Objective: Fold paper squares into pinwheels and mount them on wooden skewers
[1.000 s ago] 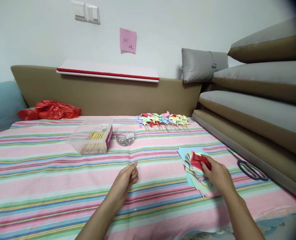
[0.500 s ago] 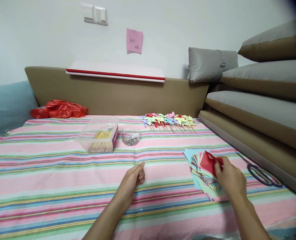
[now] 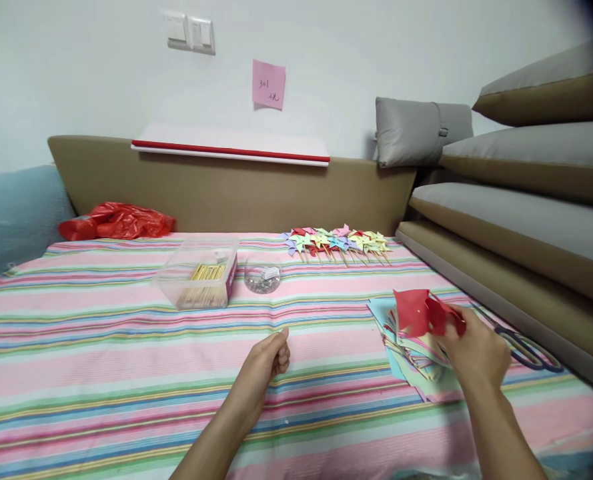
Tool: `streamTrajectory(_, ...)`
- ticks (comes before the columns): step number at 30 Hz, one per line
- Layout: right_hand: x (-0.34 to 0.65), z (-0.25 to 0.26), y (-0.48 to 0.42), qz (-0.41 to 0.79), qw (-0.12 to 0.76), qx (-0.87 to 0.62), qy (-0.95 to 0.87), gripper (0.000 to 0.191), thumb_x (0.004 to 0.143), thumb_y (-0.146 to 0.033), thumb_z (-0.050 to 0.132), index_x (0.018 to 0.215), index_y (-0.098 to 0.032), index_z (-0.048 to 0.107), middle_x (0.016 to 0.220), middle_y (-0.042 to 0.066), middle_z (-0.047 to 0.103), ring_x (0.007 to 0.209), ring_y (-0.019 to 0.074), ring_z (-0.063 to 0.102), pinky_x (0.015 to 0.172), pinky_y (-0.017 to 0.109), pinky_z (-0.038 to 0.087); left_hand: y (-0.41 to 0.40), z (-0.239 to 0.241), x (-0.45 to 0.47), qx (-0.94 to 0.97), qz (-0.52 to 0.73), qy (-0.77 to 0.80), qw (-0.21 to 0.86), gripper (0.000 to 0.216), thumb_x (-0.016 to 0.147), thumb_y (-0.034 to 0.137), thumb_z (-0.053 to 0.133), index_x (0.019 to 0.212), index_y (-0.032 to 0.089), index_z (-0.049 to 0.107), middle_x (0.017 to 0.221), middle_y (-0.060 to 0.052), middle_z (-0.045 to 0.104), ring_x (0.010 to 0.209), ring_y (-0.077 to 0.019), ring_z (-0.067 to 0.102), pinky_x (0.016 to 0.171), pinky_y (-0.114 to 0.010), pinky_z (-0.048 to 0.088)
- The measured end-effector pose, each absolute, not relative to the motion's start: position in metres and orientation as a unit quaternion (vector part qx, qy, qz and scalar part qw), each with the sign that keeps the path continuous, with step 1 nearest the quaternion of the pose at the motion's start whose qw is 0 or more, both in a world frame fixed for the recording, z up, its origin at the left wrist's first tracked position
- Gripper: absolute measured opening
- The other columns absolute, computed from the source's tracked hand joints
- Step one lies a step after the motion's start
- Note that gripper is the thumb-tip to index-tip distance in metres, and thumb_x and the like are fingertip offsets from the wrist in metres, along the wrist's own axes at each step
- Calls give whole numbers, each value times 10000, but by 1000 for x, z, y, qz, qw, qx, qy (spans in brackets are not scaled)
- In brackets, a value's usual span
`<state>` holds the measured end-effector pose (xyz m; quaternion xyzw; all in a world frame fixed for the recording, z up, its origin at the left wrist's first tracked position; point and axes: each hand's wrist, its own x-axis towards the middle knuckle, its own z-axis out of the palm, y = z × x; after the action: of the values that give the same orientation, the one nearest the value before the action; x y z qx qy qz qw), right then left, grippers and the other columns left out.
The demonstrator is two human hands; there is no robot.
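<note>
My right hand [image 3: 479,350] pinches a red piece of paper [image 3: 411,312], which is cut and bent up near my fingers. It is raised over a pile of coloured cut papers [image 3: 419,357] in blue, green, cream and pink. My left hand [image 3: 266,360] rests closed above the striped cloth, thumb on top of curled fingers, and nothing shows in it. Dark-handled scissors [image 3: 529,350] lie just right of my right hand, partly behind it. Farther back lie several paper pinwheels [image 3: 336,241] on sticks.
A clear plastic box [image 3: 173,277] holding thin wooden sticks [image 3: 206,283] stands at the back left. Beside it is a round clear dish [image 3: 262,277] with small metal pieces. A red plastic bag [image 3: 126,221] lies behind. Stacked grey-brown cushions [image 3: 526,217] border the right side.
My right hand has moved slightly right, and the red paper has lifted and turned up from the pile. My left hand stays closed in nearly the same place.
</note>
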<state>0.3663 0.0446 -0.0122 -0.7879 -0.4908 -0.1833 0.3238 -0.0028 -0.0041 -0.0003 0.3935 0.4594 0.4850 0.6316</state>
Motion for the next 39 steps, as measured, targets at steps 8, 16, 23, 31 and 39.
streamTrajectory(8, 385, -20, 41, -254, 323, -712, -569, 239, 862, -216, 528, 960, -159, 739, 907, 135, 743, 842, 297, 649, 761, 402, 377, -3, 0, 0, 411, 473, 466, 624, 476, 857, 586, 589, 628, 217, 396, 622, 39, 363, 584, -133, 295, 561, -277, 248)
streamTrajectory(16, 335, 2, 29, -20, 545, -626, -558, 320, 883, -357, 577, 1072, -146, 726, 1011, 124, 747, 902, 278, 691, 807, 402, 534, -7, 0, 19, 472, 464, 465, 588, 342, 784, 513, 739, 828, 193, 625, 869, -49, 651, 771, -187, 572, 713, -285, 435)
streamTrajectory(23, 221, -1, 15, 486, 511, -470, -531, 520, 760, -460, 798, 1179, -214, 612, 1135, 83, 744, 1003, 285, 710, 861, 411, 569, -5, -9, 30, 481, 470, 396, 626, 515, 743, 426, 818, 1172, 196, 648, 1140, -127, 712, 1056, -268, 653, 890, -354, 505)
streamTrajectory(31, 260, -16, 44, 108, 384, -569, -719, 500, 914, -469, 597, 1332, -195, 561, 1341, 147, 629, 1283, 323, 545, 1092, 516, 385, -5, -8, 14, 425, 495, 431, 623, 347, 745, 483, 797, 736, 167, 654, 649, 22, 621, 621, -125, 564, 656, -244, 473)
streamTrajectory(39, 295, -24, 64, -145, 69, -736, -657, 638, 873, -367, 574, 1458, -151, 440, 1434, 212, 542, 1191, 414, 594, 1050, 619, 301, -13, 3, -4, 368, 479, 459, 652, 391, 801, 503, 729, 1033, 188, 707, 971, -70, 771, 835, -232, 721, 824, -358, 554)
